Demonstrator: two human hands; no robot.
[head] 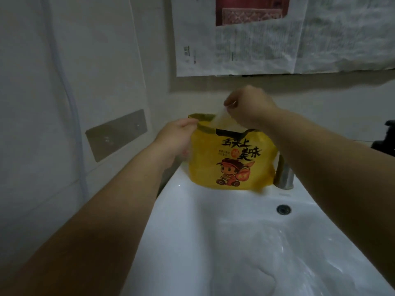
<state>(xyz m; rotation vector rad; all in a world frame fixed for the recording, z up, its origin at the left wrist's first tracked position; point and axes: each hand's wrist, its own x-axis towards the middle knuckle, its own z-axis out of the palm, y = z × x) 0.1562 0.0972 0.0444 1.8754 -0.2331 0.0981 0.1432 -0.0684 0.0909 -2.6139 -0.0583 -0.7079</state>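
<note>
Head view: left hand [175,137] grips yellow bag [230,165] at rim, right hand [250,105] pinches clear film [221,117] above.

A white ceramic washbasin [192,231] carries everything. A yellow snack bag [230,163] printed with a cartoon figure stands upright on its back ledge. Just to the right, a metal tap base [285,176] rises, partly hidden by the bag. The overflow hole [283,209] sits in the basin wall below the tap.

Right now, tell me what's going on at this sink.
A person is working on a yellow bag that stands on the back rim of the white sink, beside the metal tap. The left hand grips the bag's upper left edge; the right hand pinches a clear plastic piece at its open top. Whether it is going in or out cannot be told.
</note>
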